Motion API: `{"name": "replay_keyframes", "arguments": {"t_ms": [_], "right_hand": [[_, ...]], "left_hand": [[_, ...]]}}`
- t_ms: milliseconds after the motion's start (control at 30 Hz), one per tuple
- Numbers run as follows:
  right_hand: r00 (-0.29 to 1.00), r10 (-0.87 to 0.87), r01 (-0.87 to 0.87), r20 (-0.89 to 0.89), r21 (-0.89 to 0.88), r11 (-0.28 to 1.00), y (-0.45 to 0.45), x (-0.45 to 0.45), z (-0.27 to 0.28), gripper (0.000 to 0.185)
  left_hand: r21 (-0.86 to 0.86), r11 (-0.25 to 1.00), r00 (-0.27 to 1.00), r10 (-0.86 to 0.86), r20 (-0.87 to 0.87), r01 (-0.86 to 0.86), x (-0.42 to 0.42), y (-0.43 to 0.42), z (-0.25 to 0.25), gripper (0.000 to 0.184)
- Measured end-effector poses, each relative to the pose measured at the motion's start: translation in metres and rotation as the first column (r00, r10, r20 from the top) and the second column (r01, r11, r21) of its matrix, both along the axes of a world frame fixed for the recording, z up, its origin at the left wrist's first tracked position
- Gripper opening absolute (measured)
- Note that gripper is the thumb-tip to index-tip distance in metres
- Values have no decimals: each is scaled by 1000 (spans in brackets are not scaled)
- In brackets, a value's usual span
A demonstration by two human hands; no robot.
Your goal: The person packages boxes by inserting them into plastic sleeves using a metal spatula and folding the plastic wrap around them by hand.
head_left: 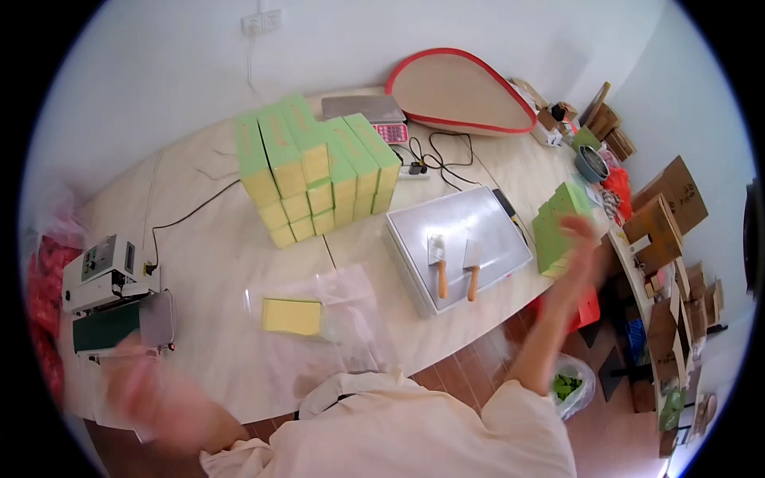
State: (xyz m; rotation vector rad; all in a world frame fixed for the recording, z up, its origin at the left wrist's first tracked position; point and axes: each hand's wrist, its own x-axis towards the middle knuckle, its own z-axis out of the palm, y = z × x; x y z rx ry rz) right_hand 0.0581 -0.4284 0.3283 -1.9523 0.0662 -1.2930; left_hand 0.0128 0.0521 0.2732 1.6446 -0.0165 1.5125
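My left hand (143, 390) is smeared by motion at the lower left, in front of the band sealing machine (103, 279); its fingers cannot be made out. At the right, my right hand (583, 247) is over or beside some green boxes (550, 235), also blurred. Whether it touches them I cannot tell. A yellow block or box (292, 316) lies on a clear plastic bag (358, 311) in front of me. Two wooden-handled scrapers, a left one (437, 259) and a right one (472, 267), rest on a metal-topped appliance (446, 223).
Green-and-yellow boxes (319, 171) are stacked at the table's back, beside a scale (362, 110). A red-rimmed tray (462, 88) leans on the wall. Black cables (442, 159) cross the tabletop. Cardboard boxes (657, 231) crowd the right side; a plastic bag (572, 386) stands on the floor.
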Motion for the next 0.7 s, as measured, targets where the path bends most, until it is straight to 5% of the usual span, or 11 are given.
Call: {"name": "replay_keyframes", "arguments": {"t_ms": [33, 67, 100, 167, 200, 267, 367, 433, 533, 600, 700], "right_hand": [[981, -103, 63, -165, -232, 971, -30, 34, -59, 26], [878, -227, 165, -420, -180, 970, -44, 50, -114, 23], [832, -333, 209, -444, -305, 929, -61, 58, -170, 20], [715, -492, 230, -497, -497, 837, -75, 56, -245, 24], [725, -467, 202, -506, -492, 847, -68, 53, -252, 24], [461, -591, 241, -662, -548, 801, -54, 49, -265, 29], [384, -573, 115, -724, -578, 808, -58, 52, -288, 32], [407, -574, 51, -711, -610, 791, -60, 56, -298, 30], [374, -510, 160, -774, -488, 858, -61, 59, -313, 27], [699, -277, 201, -660, -191, 961, -43, 39, -287, 23], [723, 24, -1, -690, 34, 999, -10, 18, -244, 25]], "left_hand": [[53, 986, 968, -144, -207, 159, 8, -25, 0, 51], [78, 909, 821, -329, -468, 409, 16, -54, 3, 46], [-104, 895, 704, -409, -581, 434, 23, -78, -13, 22], [-113, 888, 560, -375, -739, 445, 29, -90, -52, 14], [-62, 907, 558, -309, -770, 417, 31, -93, -67, 15], [-6, 935, 549, -213, -808, 354, 30, -95, -79, 17], [11, 924, 421, -164, -892, 383, 31, -102, -80, 24], [138, 859, 312, -27, -950, 493, 34, -111, -82, 30], [278, 840, 378, 95, -921, 466, 35, -124, -95, 38], [328, 832, 394, 145, -908, 447, 35, -130, -99, 40], [379, 818, 360, 229, -904, 432, 36, -135, -105, 40]]}}
